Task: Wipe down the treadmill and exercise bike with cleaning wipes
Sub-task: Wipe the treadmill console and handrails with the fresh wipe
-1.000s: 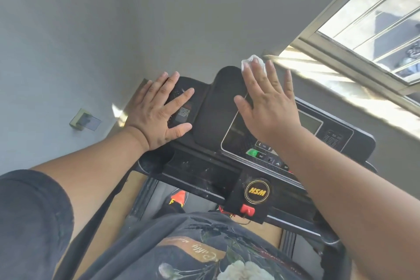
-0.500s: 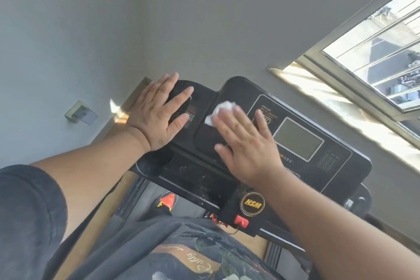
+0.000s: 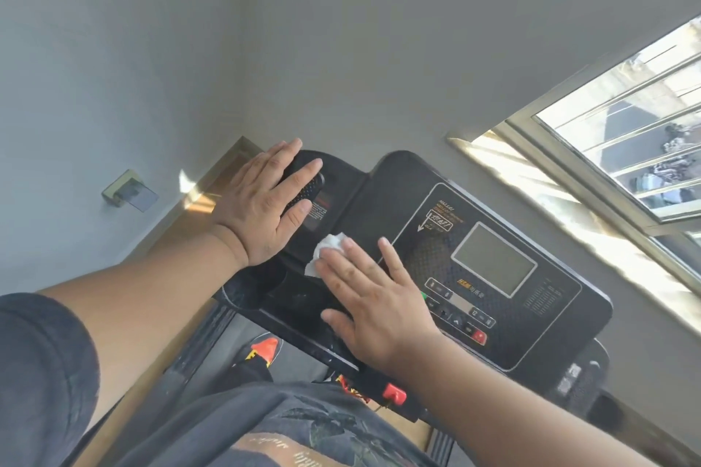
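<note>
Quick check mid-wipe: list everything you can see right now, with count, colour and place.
Treadmill console: one, black, centre.
Display screen: one, grey, on console's right half.
Safety clip: one, red, below console.
Wipe: one, white, on console under right fingers.
Wall socket: one, pale, left wall.
Window: one, pale frame, upper right.
Left hand: flat on console's left end.
Right hand: flat, pressing the wipe.
</note>
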